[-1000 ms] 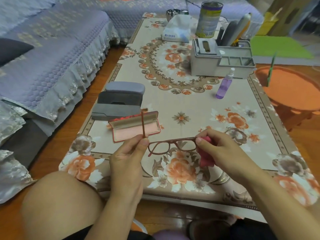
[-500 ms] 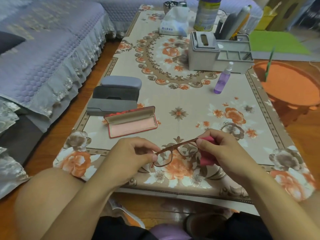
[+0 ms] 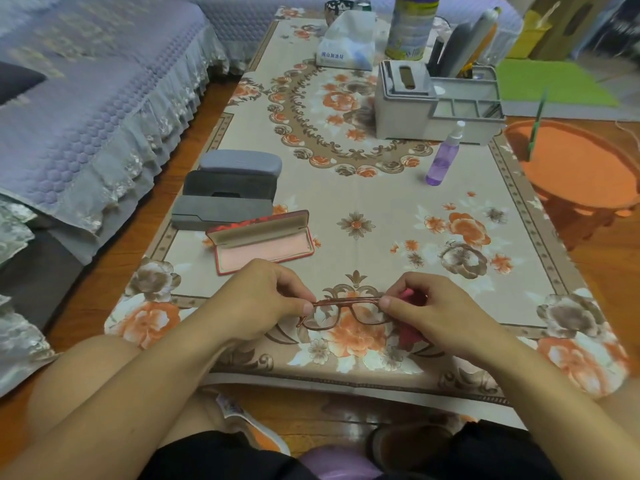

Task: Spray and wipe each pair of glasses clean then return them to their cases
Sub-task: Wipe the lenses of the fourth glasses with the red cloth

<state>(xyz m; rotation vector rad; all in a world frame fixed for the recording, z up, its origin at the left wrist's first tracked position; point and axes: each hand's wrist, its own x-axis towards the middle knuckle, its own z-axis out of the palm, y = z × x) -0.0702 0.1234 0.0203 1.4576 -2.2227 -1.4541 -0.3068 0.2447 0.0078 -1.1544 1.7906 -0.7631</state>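
While both hands pinch the brown glasses [image 3: 346, 311] by their ends, the right hand [image 3: 429, 310] also clutches a pink cloth [image 3: 407, 336].

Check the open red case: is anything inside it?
The red case shows only bare pink lining. Both hands hold the glasses over the table; the closed grey cases behind hide their contents.

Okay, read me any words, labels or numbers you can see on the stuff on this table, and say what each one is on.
"圆山加油站", roughly, in small blue characters, slightly blurred: on the white tissue pack at the far end of the table.
Tall can beside it: it has a printed label, too blurred to read.
Purple spray bottle, glasses cases and grey organizer: no text visible.
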